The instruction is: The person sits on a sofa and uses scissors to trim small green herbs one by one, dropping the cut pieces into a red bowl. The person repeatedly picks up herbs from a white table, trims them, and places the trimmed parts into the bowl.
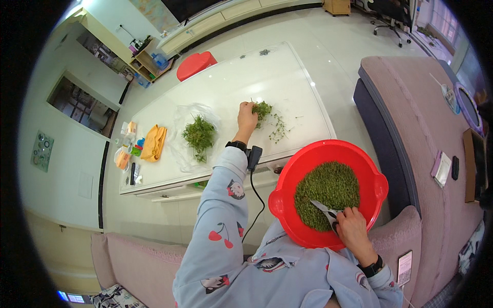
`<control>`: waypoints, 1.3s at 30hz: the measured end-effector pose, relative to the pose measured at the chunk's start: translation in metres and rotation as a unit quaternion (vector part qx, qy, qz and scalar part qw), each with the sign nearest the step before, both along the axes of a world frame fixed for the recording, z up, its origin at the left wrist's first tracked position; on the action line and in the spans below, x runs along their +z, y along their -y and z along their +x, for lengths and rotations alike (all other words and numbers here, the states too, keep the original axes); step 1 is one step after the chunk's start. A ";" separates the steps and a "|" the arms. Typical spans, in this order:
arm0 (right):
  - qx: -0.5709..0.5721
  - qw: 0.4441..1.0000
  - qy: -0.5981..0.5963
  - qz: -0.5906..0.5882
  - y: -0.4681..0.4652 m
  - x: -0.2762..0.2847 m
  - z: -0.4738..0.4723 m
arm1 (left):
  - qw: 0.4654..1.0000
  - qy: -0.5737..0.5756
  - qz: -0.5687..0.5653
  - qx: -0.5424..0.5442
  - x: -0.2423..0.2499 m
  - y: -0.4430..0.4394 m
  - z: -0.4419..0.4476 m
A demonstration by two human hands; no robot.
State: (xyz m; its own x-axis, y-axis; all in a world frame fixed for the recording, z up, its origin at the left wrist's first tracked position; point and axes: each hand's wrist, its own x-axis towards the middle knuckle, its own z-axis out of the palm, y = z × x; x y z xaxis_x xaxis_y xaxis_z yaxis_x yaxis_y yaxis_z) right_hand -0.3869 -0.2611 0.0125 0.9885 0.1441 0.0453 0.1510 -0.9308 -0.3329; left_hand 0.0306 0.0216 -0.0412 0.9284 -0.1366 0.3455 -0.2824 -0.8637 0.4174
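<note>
My left hand (247, 117) is over the white table with its fingers closed around part of a small heap of green sprigs (263, 111). Cut bits of green stem (280, 129) lie scattered just right of that heap. My right hand (353, 229) holds a pair of scissors (326, 211) by the handles, blades pointing up and left. The scissors are over a red plastic basin (285, 192), which rests at my lap. A thick layer of small green buds or seed heads (331, 184) covers its bottom. My right fingers partly hide the scissor handles.
A larger bunch of green stems (199, 134) lies on a clear plastic bag (181, 154). Left of it are a folded yellow cloth (154, 143) and several small packages. A red stool (196, 65) stands beyond the white table (231, 86). A black cable (262, 208) hangs from my left wrist.
</note>
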 end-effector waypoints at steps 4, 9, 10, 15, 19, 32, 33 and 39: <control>-0.001 1.000 0.007 0.013 -0.001 -0.002 0.000 | 0.998 0.020 -0.047 -0.024 0.001 0.000 -0.010; 0.001 1.000 0.012 0.018 -0.002 -0.001 -0.001 | 0.984 0.006 -0.171 -0.057 0.005 0.005 -0.021; 0.002 1.000 0.014 0.021 -0.001 -0.001 -0.001 | 0.978 -0.020 -0.200 -0.052 0.006 0.003 -0.019; -0.004 1.000 0.008 0.022 -0.001 0.000 -0.003 | 0.956 -0.088 -0.280 -0.011 0.006 -0.014 -0.012; -0.003 1.000 0.010 0.023 -0.001 -0.001 -0.002 | 0.961 -0.029 -0.268 0.057 -0.001 -0.024 -0.024; -0.026 0.999 0.005 0.037 -0.002 -0.001 -0.004 | 0.991 0.083 -0.029 0.105 0.004 -0.026 -0.047; -0.028 0.999 0.006 0.035 -0.003 -0.001 -0.004 | 0.992 0.037 -0.048 0.109 0.004 -0.030 -0.047; -0.026 0.999 0.012 0.036 -0.002 -0.002 -0.006 | 0.929 -0.075 -0.353 0.086 0.012 -0.050 -0.050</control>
State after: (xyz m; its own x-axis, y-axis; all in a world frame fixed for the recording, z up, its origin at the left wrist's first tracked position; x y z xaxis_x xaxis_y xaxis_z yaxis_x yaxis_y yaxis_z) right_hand -0.3929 -0.2591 0.0104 0.9931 0.0881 0.0777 0.1118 -0.9116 -0.3955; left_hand -0.0190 0.0721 -0.0292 0.9606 0.2290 0.1573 -0.0584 -0.3870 0.9202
